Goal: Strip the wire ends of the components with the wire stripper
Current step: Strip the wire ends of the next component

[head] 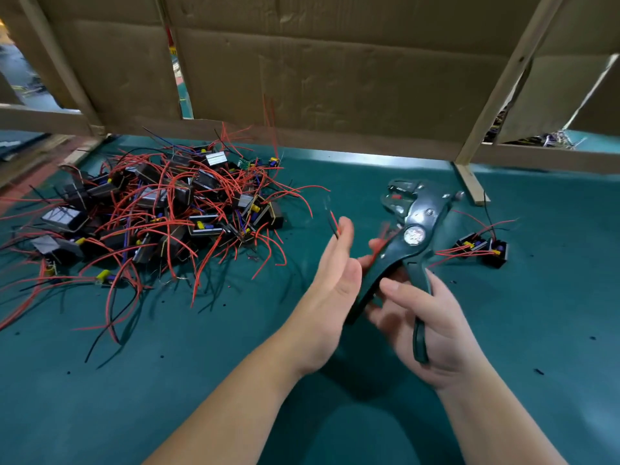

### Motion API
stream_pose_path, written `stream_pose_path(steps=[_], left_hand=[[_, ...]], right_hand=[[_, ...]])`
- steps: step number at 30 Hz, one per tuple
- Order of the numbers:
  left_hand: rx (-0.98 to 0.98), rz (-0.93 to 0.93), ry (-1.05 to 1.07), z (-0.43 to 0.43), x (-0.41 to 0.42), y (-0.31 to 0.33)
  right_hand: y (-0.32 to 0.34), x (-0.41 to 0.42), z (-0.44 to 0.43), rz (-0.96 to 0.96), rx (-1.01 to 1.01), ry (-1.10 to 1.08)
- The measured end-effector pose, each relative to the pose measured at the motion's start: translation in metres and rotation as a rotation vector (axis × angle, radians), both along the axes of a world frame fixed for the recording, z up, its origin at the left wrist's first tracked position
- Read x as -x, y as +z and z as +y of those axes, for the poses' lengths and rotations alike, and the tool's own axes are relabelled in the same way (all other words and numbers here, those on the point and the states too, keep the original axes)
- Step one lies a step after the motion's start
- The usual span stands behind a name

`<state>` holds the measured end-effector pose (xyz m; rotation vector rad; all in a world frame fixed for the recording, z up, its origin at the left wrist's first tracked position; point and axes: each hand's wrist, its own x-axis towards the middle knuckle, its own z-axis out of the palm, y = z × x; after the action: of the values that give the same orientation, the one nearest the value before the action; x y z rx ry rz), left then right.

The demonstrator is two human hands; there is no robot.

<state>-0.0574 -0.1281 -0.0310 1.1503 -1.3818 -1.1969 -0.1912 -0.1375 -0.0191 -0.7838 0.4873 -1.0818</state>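
Above open green bench [201,380], the right hand [436,333] curls its fingers [377,317] round the wire stripper [411,229] handles. The left hand [332,290] pinches wire ends [333,219] (blurred, their component hidden). A pile of components [151,209] crowds the left, below the cardboard wall [335,78].

A teal green surface [201,380] fills the lower view, dotted with small dark specks. Behind it stands a wall of creased brown cardboard sheets [335,68] fixed to a pale wooden frame. A slanted wooden post [496,85] crosses the right side, and a horizontal rail [43,120] runs along the left. A gap at the left [20,72] shows a blurred, brighter area beyond. A thin band of light [385,159] lies along the cardboard's lower edge.
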Motion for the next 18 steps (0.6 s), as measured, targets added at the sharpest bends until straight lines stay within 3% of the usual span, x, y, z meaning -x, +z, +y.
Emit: stream_pose_path(steps=[3,6,8,12,15,18], left_hand=[[0.288,-0.285,0.058,0.006,-0.011,-0.005],[0.375,-0.491,0.279,-0.001,-0.023,-0.01],[0.388,-0.587,0.452,-0.007,-0.03,-0.008],[0.333,-0.644,0.652,-0.008,-0.043,-0.002],[0.237,-0.742,0.744,-0.008,-0.049,0.002],[0.0,-0.915,0.754,-0.007,-0.057,0.001]], right_hand=[[0.003,0.01,-0.012,0.134,0.121,-0.256],[0.01,0.028,-0.027,0.428,0.245,-0.514],[0.01,0.04,-0.033,0.571,0.26,-0.533],[0.005,0.048,-0.033,0.778,0.269,-0.52],[0.009,0.04,-0.028,0.736,0.292,-0.489],[0.006,0.034,-0.027,0.737,0.3,-0.462]])
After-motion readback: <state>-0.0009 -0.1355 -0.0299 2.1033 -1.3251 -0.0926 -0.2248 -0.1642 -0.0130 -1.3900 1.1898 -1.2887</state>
